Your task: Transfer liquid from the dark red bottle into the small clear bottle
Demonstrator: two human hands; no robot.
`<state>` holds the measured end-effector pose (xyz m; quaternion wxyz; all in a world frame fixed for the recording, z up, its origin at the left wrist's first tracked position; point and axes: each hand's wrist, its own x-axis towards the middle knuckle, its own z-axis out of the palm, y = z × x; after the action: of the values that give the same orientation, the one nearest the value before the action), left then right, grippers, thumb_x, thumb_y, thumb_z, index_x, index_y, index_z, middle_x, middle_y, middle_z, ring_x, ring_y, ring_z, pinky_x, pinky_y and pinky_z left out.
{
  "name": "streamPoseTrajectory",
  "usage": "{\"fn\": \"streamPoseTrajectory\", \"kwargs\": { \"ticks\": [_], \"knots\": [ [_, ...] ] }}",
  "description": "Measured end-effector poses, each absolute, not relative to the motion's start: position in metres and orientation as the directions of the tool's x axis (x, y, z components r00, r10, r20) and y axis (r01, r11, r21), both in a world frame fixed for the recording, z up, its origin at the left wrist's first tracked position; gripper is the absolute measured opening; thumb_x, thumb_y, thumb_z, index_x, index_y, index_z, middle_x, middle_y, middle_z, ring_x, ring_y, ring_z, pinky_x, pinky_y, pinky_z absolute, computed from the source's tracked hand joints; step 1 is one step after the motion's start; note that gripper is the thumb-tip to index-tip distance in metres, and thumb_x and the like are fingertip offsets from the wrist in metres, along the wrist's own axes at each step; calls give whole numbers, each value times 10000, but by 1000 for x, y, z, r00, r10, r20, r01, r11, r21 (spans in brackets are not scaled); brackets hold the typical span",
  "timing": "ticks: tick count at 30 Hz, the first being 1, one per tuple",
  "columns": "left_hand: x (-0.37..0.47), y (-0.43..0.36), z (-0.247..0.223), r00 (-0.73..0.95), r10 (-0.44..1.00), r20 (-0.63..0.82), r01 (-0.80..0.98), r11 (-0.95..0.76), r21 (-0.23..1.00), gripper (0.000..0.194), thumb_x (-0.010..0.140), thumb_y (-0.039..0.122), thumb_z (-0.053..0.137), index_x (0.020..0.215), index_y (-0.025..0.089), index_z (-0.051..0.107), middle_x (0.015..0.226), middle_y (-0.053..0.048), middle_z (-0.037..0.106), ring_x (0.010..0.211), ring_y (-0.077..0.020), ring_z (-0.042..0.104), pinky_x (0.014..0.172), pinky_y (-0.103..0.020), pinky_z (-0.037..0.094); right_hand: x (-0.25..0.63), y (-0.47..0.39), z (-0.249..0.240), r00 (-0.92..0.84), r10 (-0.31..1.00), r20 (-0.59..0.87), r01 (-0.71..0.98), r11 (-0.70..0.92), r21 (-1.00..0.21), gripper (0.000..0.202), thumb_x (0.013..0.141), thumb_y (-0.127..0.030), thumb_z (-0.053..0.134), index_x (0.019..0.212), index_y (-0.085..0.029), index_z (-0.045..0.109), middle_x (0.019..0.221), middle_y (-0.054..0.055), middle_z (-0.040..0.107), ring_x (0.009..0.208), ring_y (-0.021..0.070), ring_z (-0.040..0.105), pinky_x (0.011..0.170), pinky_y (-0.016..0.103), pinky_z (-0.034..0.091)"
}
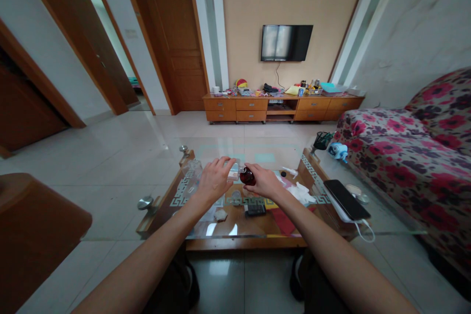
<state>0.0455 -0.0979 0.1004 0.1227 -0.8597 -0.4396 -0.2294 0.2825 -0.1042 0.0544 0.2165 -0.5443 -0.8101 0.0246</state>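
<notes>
Forearms (158,241) reach up from the bottom edge, cut off there, hiding parts of the desk (239,244). Just below the frame's middle, the left hand (217,176) is wrapped round a clear container (233,171), the right hand (264,181) round a brown bottle (247,175); both are partly covered, and whether they touch I can't make out.

Beyond the hands (214,178) lies open air; low rightward, a phone (347,199) obstructs.
</notes>
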Motion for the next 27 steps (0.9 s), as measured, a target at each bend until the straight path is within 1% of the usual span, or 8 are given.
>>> {"fn": "streamPoseTrajectory", "kwargs": {
  "ticks": [6,12,16,21,27],
  "knots": [
    [46,-98,99,502,701,506,816,-578,-9,687,822,199,785,1439,321,507,1386,-85,621,1221,-315,596,1011,-455,485,284,-102,51,-324,884,337,859,424,-287,902,810,-462,823,1581,-283,390,1457,111,616,1232,318,654,1016,406,515],
    [46,-98,99,509,697,505,811,-585,-9,703,807,190,797,1439,302,511,1394,-92,615,1222,-321,591,1013,-466,484,283,-101,51,-316,895,316,862,410,-298,923,812,-460,824,1599,-280,375,1464,117,617,1252,318,645,1024,415,510],
    [47,-98,99,503,702,505,815,-580,-6,714,801,181,800,1441,311,512,1401,-91,614,1229,-325,590,1014,-471,485,283,-102,53,-317,897,308,864,407,-297,915,812,-454,824,1597,-281,386,1459,116,622,1239,313,652,1021,416,509],
    [48,-98,99,504,700,506,814,-580,-8,747,786,169,813,1450,318,503,1410,-86,613,1230,-331,591,1004,-476,486,284,-102,53,-314,897,310,862,406,-302,922,806,-458,830,1595,-283,387,1474,117,613,1248,315,651,1016,412,514],
    [49,-98,101,507,694,512,817,-576,-28,727,774,171,831,1421,300,524,1385,-81,622,1193,-322,600,977,-461,487,284,-101,50,-319,888,330,852,421,-309,904,802,-447,833,1577,-275,401,1453,109,631,1248,322,652,1016,414,518]
  ]
}}
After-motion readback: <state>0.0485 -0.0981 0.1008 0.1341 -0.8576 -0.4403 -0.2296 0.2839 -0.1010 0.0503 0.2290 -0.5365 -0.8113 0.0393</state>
